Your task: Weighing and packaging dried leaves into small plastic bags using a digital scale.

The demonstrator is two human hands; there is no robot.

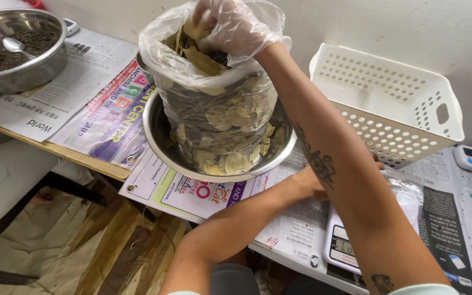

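One clear plastic bag (214, 104) packed with dried bay leaves (230, 117) stands in a steel bowl (157, 134) on the newspaper-covered table (83, 82). The right hand (230, 24), in a thin plastic glove, is plunged into the bag's open mouth, its grip closed around a clutch of leaves; gathering a handful looks to be the step in hand. The left hand (315, 180) lies mostly hidden behind the right forearm, beside a digital scale (345, 246) and a white perforated basket (389, 104); its grip cannot be told.
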